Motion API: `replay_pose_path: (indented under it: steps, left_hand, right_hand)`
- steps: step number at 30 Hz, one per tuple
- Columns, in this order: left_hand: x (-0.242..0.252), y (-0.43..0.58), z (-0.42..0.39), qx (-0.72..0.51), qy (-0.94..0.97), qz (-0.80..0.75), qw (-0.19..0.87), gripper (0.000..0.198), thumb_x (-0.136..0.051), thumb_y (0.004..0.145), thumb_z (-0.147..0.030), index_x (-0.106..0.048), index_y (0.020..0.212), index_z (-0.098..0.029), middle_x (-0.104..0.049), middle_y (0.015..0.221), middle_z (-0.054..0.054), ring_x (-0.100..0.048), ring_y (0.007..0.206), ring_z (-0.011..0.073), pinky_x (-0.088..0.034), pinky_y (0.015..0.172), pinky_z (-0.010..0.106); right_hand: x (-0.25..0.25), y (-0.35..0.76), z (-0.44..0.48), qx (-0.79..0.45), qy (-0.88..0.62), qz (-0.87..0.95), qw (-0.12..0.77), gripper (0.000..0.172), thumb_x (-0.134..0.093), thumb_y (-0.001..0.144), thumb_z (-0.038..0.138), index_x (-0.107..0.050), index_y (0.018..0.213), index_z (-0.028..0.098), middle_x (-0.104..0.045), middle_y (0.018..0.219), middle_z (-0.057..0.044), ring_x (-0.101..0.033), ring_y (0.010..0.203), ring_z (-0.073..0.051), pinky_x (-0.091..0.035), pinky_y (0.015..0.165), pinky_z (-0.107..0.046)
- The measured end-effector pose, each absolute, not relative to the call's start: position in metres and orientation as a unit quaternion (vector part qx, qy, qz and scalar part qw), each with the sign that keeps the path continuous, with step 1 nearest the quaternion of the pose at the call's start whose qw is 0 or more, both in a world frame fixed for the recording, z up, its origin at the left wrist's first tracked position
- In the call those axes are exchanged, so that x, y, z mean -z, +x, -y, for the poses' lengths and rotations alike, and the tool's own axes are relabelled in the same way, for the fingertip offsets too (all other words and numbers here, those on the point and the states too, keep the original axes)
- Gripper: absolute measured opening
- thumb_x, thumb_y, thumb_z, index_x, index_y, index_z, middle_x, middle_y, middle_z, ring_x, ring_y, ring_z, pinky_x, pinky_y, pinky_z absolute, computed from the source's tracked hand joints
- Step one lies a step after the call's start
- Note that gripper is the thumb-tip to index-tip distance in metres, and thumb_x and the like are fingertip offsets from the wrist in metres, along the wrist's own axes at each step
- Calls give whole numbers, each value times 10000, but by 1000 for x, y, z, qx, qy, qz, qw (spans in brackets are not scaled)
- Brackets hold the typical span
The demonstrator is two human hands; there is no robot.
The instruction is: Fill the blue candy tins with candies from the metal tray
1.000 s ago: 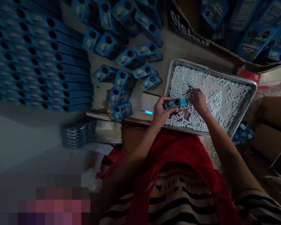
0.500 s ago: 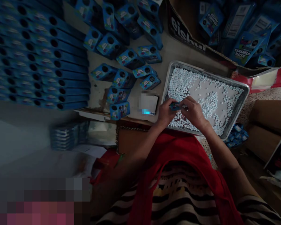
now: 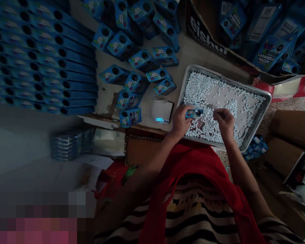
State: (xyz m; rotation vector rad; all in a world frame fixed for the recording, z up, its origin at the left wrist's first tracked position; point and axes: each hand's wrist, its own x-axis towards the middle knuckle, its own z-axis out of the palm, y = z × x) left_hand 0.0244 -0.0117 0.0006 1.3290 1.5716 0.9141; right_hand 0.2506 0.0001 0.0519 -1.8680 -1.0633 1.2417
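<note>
Stacked blue cartons [image 3: 73, 73] and a pellet-filled tray [image 3: 256, 121] suggest a packing workshop.

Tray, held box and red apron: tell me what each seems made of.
Tray: probably metal, dull silver, going by its grey, faintly shining raised rim.
Held box: likely printed cardboard, judging by its straight edges and lettered face; finish unclear.
Red apron: seemingly matte cloth, since it drapes without bright highlights.

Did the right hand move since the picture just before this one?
Yes. Against the metal tray, the right hand has moved rightward, away from the small blue box in the left hand.
</note>
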Motion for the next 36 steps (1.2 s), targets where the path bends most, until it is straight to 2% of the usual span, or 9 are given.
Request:
replay_pose_path:
  steps: [6,9,13,16,19,23,30,34,36]
  left_hand:
    - [15,16,7,-407,420,-610,535,408,-897,754,-155,-710,1112,-218,-806,1134,32,-771,1043,221,-602,975,352]
    - [16,14,5,-417,404,-589,563,436,-921,723,-169,-714,1103,-215,-811,1154,37,-771,1065,223,-589,991,346]
    - [12,13,3,-412,390,-590,574,432,-929,717,-215,-715,1092,-214,-810,1199,55,-770,1090,236,-592,1001,354]
    - [5,13,3,-413,392,-590,573,391,-894,748,-237,-719,1096,-217,-799,1207,51,-762,1104,235,-588,1004,348]
    - [-3,15,3,-413,394,-587,574,364,-860,765,-231,-724,1103,-223,-796,1168,38,-754,1065,220,-585,966,326]
    - [-13,16,4,-404,387,-593,579,372,-859,743,-213,-723,1089,-225,-803,1114,42,-758,1039,237,-590,956,352]
    - [-58,-28,35,-453,327,-646,520,354,-857,806,-296,-693,1117,-260,-793,1240,77,-754,1141,274,-595,1007,405]
    - [-84,-94,69,-495,250,-726,407,427,-873,814,-355,-643,1163,-273,-749,1183,40,-724,1033,220,-593,906,344]
    - [-86,-135,77,-507,222,-772,313,478,-892,789,-374,-619,1166,-266,-714,1121,22,-694,983,201,-579,889,323]
  right_hand:
    - [-39,267,9,-543,-702,316,336,230,-841,711,333,-745,879,209,-768,837,0,-733,814,-172,-603,837,-344]
    - [-54,252,6,-551,-670,336,366,210,-854,784,332,-756,937,226,-796,870,2,-768,843,-173,-628,837,-335]
    - [-78,222,-3,-440,-656,487,373,74,-763,961,293,-783,1022,256,-839,1008,-20,-800,929,-186,-655,879,-346]
    - [-83,203,-8,-371,-594,618,357,176,-622,1062,252,-798,1053,258,-849,1139,-63,-807,1099,-212,-657,1005,-384]
    - [-81,192,-8,-350,-536,694,331,233,-582,1083,236,-813,1060,254,-852,1210,-85,-810,1158,-220,-653,1040,-382]
    - [-75,200,-8,-325,-598,636,363,137,-709,1029,322,-820,1044,241,-861,1168,-88,-819,1118,-247,-658,1018,-422]
    - [-46,266,-4,-420,-731,402,358,323,-865,786,458,-797,959,194,-808,920,-66,-754,868,-239,-615,903,-440]
    - [-31,277,-9,-405,-738,479,247,425,-798,818,556,-802,1023,183,-800,961,-111,-744,877,-273,-615,843,-458]
    - [-26,264,-18,-415,-704,529,230,490,-768,847,598,-784,1111,185,-774,1116,-145,-757,912,-275,-636,806,-447]
